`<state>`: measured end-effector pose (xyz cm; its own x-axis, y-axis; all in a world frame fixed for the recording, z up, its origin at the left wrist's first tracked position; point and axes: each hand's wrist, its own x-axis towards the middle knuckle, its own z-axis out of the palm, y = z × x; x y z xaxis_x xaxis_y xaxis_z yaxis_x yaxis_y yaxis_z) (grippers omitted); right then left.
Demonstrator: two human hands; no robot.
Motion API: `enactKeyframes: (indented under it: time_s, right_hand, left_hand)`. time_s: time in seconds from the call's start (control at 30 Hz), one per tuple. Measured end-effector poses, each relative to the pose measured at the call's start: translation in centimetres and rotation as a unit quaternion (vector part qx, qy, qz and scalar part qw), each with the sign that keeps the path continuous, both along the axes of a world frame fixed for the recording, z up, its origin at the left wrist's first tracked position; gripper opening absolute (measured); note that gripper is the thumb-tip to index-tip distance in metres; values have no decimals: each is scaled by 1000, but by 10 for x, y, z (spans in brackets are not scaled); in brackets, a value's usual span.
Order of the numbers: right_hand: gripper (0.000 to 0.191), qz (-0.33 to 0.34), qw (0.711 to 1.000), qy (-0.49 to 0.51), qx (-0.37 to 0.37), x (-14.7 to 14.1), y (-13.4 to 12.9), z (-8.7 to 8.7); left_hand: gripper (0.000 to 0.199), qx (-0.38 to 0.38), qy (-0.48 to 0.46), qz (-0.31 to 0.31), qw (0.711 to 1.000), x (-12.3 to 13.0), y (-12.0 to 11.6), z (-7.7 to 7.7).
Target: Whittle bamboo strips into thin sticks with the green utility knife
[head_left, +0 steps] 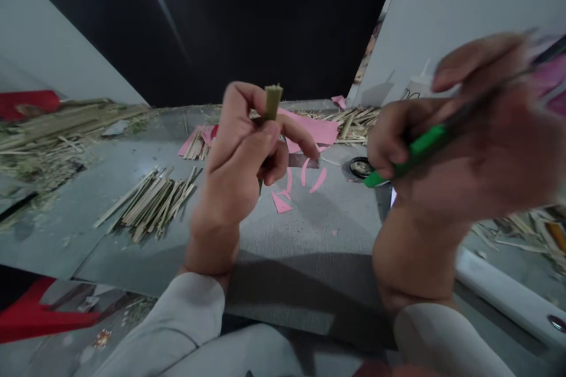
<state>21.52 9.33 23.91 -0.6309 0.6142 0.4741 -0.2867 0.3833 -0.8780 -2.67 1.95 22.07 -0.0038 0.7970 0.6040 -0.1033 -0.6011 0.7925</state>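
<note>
My left hand point(247, 159) is closed around a short greenish plant stalk point(273, 101), whose cut end points up above the thumb. On the right, my right hand point(460, 147) is raised and blurred by motion, its fingers wrapped round a tool with a bright green handle point(415, 153) and a dark, long part that slants up to the right. The two hands are apart. Curved pink paper scraps point(318, 179) lie on the grey table point(309, 241) between them, with a larger pink sheet point(313, 129) behind my left hand.
A pile of thin split sticks point(154, 203) lies left of my left hand. Long stalks point(66, 123) and debris cover the far left. A round black object point(361, 167) sits near my right hand. More strips point(526, 232) lie at the right, beside a white bar point(508, 297).
</note>
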Motion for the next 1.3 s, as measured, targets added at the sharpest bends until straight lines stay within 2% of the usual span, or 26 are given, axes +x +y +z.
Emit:
enactKeyframes:
  time_s: [0.03,0.1,0.2,0.37,0.5,0.63,0.77,0.9,1.0,1.1,1.3]
  right_hand:
    - [42,2,1000,4,7,-9,3,0]
    - [39,4,1000,10,17,-25,6,-4]
    - [32,3,999,26,28,-40,8,-16]
    - [24,10,998,22,63,-44,8,-32]
    - [33,21,993,-51,104,-41,9,-31]
    - [32,39,991,-79,100,-40,10,-26]
    - [38,23,989,-110,93,-40,10,-24]
    - [38,32,990,-107,83,-40,11,-23]
    - [37,47,990,-108,81,-41,12,-24]
    - [40,43,989,-122,72,-42,11,-25]
    - [42,32,991,-116,56,-44,11,-26]
  left_hand:
    - [17,-6,10,-12,1000,2,14,-1]
    - [15,-20,19,-31,999,-1,26,-5]
    - [5,-42,33,-28,998,-7,22,-10]
    - [7,-69,76,-6,995,-2,20,-7]
    - [12,-48,97,-1,994,1,25,-8]
    - [17,-22,116,19,993,1,27,-11]
    - [19,-24,156,33,987,0,27,-11]
    - [26,-20,175,15,984,0,24,-10]
    - [42,-25,185,2,982,0,26,-11]
    - [56,-12,185,22,982,-1,33,-16]
    - [63,-8,187,64,980,-3,41,-23]
